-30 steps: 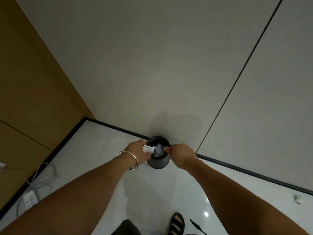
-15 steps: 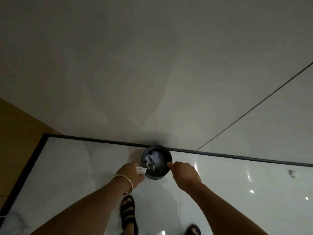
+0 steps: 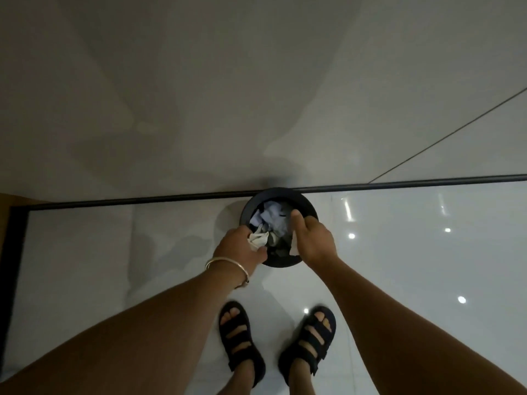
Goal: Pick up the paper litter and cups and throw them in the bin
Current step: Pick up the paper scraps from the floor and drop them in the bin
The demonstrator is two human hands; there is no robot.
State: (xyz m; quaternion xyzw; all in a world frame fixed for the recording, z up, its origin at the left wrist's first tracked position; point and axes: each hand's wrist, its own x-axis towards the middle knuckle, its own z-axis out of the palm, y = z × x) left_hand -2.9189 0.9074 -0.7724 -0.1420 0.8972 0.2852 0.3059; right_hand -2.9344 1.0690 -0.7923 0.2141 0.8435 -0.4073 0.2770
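In the middle of the frame the black bin [image 3: 281,192] stands on the glossy floor [image 3: 399,266] against the dark skirting line [image 3: 142,200], with paper litter [image 3: 271,215] lying inside it. The left hand [image 3: 241,246], a bangle [image 3: 225,263] on its wrist, pinches a crumpled white paper [image 3: 259,239] over the bin's lower left rim. The right hand [image 3: 313,240] hangs over the right rim with its thumb stretched out, and I cannot tell whether its fingers hold anything.

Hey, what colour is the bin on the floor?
Black bin, shown best in the head view; pale crumpled paper lies inside.
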